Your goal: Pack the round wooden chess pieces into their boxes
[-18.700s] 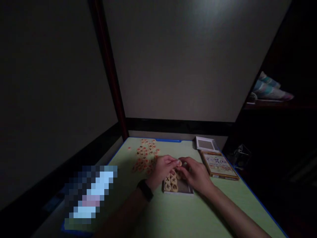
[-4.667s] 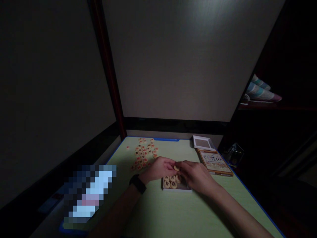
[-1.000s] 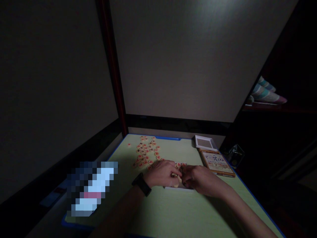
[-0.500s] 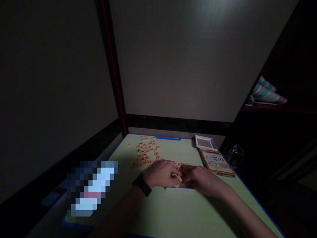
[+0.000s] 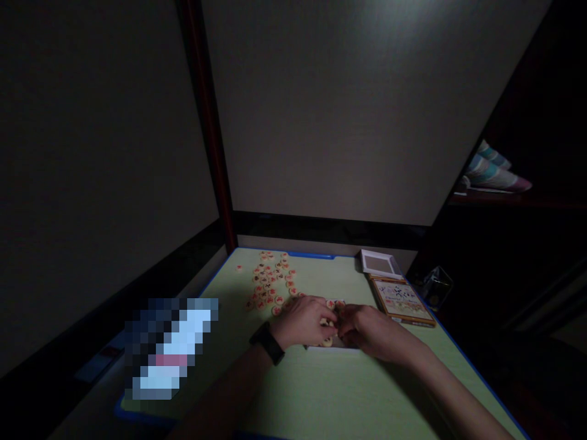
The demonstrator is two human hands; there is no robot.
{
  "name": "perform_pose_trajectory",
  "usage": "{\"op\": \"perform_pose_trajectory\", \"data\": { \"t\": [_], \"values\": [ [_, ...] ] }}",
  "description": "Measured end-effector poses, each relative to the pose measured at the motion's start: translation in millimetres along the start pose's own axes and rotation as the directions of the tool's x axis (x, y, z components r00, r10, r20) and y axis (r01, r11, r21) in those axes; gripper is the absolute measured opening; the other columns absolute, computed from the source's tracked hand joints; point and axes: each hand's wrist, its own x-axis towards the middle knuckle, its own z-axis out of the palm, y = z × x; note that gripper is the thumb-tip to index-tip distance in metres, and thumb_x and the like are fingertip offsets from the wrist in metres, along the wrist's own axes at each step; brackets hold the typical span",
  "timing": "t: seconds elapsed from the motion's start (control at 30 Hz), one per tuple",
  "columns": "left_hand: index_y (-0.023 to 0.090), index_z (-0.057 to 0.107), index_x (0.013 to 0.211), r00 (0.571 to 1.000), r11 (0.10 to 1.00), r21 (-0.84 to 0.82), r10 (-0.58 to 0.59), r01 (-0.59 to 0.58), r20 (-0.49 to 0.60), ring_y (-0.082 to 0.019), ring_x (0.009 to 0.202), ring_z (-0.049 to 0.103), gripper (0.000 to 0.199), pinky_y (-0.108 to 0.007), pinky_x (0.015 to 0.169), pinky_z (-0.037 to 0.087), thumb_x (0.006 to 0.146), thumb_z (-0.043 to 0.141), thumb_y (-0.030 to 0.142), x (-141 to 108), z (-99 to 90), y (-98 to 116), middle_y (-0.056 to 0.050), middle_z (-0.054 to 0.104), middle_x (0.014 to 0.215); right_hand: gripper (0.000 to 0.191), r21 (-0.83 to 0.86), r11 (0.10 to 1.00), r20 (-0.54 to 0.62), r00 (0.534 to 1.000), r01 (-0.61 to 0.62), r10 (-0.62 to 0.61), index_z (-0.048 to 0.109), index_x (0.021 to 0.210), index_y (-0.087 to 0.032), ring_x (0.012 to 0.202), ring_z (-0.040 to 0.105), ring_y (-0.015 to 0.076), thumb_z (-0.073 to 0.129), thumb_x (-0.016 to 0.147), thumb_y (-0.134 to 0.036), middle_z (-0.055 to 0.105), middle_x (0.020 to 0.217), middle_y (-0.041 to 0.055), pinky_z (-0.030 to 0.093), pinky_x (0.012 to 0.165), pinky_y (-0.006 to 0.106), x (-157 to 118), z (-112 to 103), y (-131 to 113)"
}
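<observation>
Both my hands meet over a shallow white-edged box [image 5: 351, 350] on the green table [image 5: 321, 391]. My left hand [image 5: 305, 321], with a dark watch on the wrist, curls its fingers around a xiangqi piece at the box's left side. From the right, my right hand [image 5: 367, 327] is closed with its fingertips pinched on a xiangqi piece, mostly hidden by the fingers. More round xiangqi pieces [image 5: 331, 304] lie in the box between and behind the hands. A loose spread of xiangqi pieces [image 5: 268, 284], marked red or black, lies beyond my left hand.
An open white box part [image 5: 362, 263] sits at the far right corner, touching a printed flat box [image 5: 401, 299]. A blurred-out bright object [image 5: 172, 351] is at the table's left edge. Walls rise behind and left. A clear-sided container [image 5: 438, 287] stands beyond the right edge.
My left hand has shifted slightly right and its fingers have moved among the pieces in the box. My right hand has stayed nearly in place.
</observation>
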Motion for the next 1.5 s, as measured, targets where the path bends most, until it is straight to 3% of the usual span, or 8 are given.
{"op": "perform_pose_trajectory", "data": {
  "t": [0.5, 1.1, 1.5],
  "values": [
    [0.027, 0.074, 0.08, 1.0, 1.0, 0.005, 0.004, -0.004, 0.011, -0.015, 0.076, 0.06, 0.009, -0.025, 0.065, 0.038, 0.078, 0.066, 0.03, -0.7, 0.4, -0.4, 0.001, 0.066, 0.078, 0.025, 0.027, 0.998, -0.016, 0.998, -0.054, 0.054, 0.072, 0.076, -0.018, 0.082, 0.064, 0.0161, 0.058, 0.069, 0.001, 0.07, 0.089, 0.0038, 0.043, 0.071, 0.023, -0.5, 2.2, 2.1],
    [0.028, 0.077, 0.089, 1.0, 0.999, -0.025, -0.026, 0.026, 0.009, -0.015, 0.077, 0.063, 0.016, -0.025, 0.069, 0.042, 0.081, 0.063, 0.033, -0.9, -0.6, 2.1, 0.0, 0.068, 0.079, 0.027, -0.103, 0.991, -0.036, 0.996, -0.09, 0.087, 0.067, 0.1, -0.017, 0.09, 0.064, 0.0192, 0.05, 0.083, -0.005, 0.068, 0.102, 0.0089, 0.043, 0.076, 0.025, -0.1, -4.1, -7.5],
    [0.03, 0.077, 0.092, 0.999, 0.999, -0.017, -0.032, 0.032, -0.009, -0.015, 0.077, 0.062, 0.018, -0.025, 0.071, 0.043, 0.081, 0.063, 0.034, -1.1, 1.7, 1.1, 0.0, 0.07, 0.083, 0.035, -0.243, 0.963, -0.057, 0.993, -0.118, 0.107, 0.062, 0.111, -0.02, 0.082, 0.066, 0.019, 0.047, 0.082, -0.007, 0.07, 0.102, 0.0085, 0.038, 0.067, 0.026, -1.8, -9.3, -14.6]
  ]
}}
